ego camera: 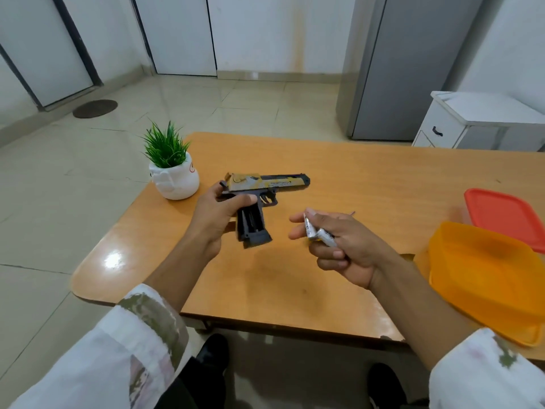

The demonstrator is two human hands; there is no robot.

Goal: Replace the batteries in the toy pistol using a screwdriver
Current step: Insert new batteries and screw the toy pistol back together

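Gripping toy pistol (265, 184) in left hand (215, 219), loosely pinching batteries (317, 233) in right hand (348, 246) at 3 o'clock; could fumble one off bench (295, 276).

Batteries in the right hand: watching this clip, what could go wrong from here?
1. The right hand holds two batteries between its fingers; one could slip and roll off the table.
2. The left hand alone holds the toy pistol in the air, and the dark piece hanging below its grip might drop out.
3. The potted plant stands near the pistol's rear end and could get knocked.
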